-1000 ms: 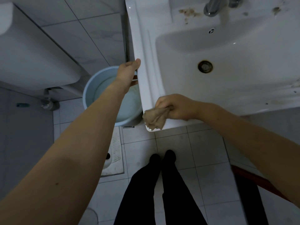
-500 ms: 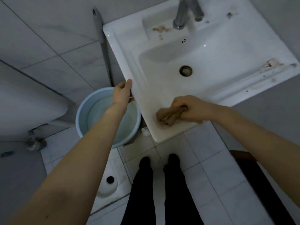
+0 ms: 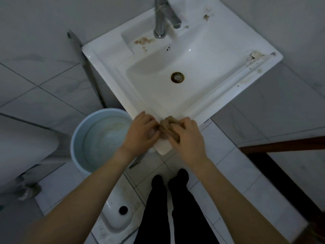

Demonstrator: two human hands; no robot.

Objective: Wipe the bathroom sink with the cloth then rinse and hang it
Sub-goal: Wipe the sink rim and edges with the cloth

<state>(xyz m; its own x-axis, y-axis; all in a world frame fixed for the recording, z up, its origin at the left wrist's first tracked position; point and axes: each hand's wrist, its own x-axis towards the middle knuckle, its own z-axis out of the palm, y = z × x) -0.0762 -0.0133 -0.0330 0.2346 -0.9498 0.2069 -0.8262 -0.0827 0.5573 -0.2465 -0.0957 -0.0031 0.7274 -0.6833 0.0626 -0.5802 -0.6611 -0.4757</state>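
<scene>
- The cloth (image 3: 168,128), brown and bunched, lies on the near corner of the sink (image 3: 198,104) rim, held between both hands.
- The left hand (image 3: 140,132) has its grip closed on the cloth's left end; the right hand (image 3: 188,138) clenches the rest.
- By my judgement the wiping is at an early stage: brown stains (image 3: 142,41) beside the tap (image 3: 161,16) and grime on the far right rim (image 3: 255,56) are untouched.
- Rinsing and hanging are not yet done; no water runs from the tap.
- A blue bucket (image 3: 98,138) stands on the floor just left of the sink, and a squat pan (image 3: 119,215) lies below it.
- Nothing blocks the basin; its drain (image 3: 177,77) is clear.
</scene>
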